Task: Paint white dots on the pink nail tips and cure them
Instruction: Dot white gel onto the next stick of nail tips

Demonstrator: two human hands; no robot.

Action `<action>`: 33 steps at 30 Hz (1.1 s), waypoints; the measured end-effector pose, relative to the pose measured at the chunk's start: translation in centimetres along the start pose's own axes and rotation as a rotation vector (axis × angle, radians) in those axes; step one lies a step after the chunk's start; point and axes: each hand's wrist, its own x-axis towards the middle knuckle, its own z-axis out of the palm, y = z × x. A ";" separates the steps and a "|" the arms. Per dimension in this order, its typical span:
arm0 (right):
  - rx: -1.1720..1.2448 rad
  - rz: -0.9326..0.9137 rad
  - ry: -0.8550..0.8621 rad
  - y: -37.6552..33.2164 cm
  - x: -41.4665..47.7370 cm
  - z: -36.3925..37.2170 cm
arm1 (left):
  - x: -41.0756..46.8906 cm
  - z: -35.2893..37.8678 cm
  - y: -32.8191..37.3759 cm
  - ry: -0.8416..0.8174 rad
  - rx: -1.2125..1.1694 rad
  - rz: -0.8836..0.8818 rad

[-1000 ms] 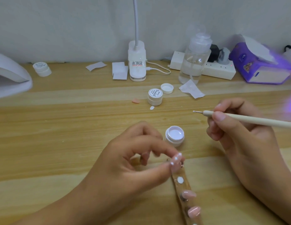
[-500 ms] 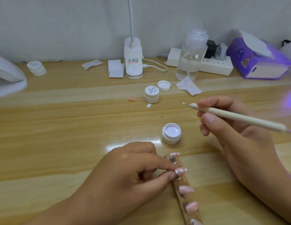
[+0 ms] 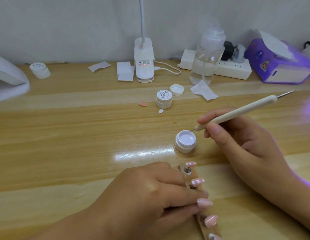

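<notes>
Dipping: right hand pinches dotting pen, point at open white-gel jar. Left hand, fingers curled, pinches clear strip bearing pink nail tips, near the jar. Tips likely light, loosely seated; hold strip only.

left hand: lies palm down, forearm enters from lower left, index and thumb tips pinch strip | right hand: palm faces left, thumb and fingers pinch tool near its lower tip, forearm enters from lower right
</notes>
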 end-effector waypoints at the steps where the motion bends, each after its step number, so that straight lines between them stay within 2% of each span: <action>1: -0.010 -0.006 -0.003 0.0 0.0 0.0 | 0.0 0.1 0.1 0.009 0.012 0.013; 5: -0.036 -0.017 -0.023 -0.1 0.1 0.0 | 0.1 -0.1 0.4 0.054 0.045 0.040; 8: -0.070 -0.016 -0.046 -0.1 0.0 0.0 | 0.4 -0.9 0.8 0.119 -0.119 0.007; 11: -0.102 -0.031 -0.074 -0.1 0.0 0.0 | 0.6 -1.4 0.9 0.203 -0.501 -0.219; 14: -0.143 -0.053 -0.090 -0.2 -0.1 0.0 | 0.9 -1.3 -0.3 0.333 -0.782 -0.448; 18: -0.162 -0.070 -0.107 -0.2 -0.1 0.1 | 1.1 -1.4 -1.7 0.410 -0.959 -0.633; 23: -0.192 -0.095 -0.132 0.0 0.0 0.1 | 1.1 -1.4 -1.5 0.408 -0.966 -0.668; 33: -0.124 -0.051 -0.113 0.0 0.0 0.1 | 1.3 -1.4 -1.3 0.372 -1.013 -0.564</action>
